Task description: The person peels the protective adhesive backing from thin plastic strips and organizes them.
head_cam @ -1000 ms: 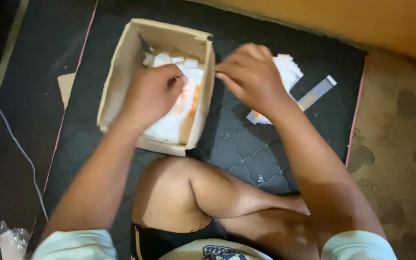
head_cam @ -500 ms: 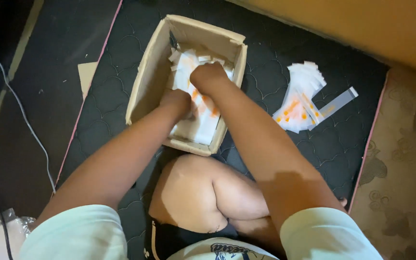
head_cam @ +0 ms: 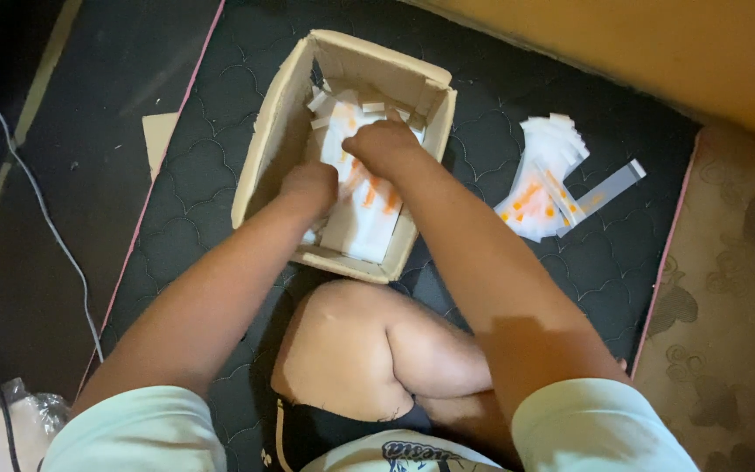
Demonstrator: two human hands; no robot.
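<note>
Dark quilted mat (head_cam: 176, 218) covered the floor w/ a pink edge on both sides. Small fanned stack of white-and-orange packets (head_cam: 542, 188) lay on the mat at right, well apart from everything else — a pale strip (head_cam: 609, 186) stuck out from beside it. Scrap of cardboard (head_cam: 159, 135) sat at the mat's left edge. Grey cable (head_cam: 41, 205) ran across the dark floor at left. Crumpled clear plastic (head_cam: 19, 406) lay in the bottom-left corner. Brown patterned rug (head_cam: 727, 297) — right side.
</note>
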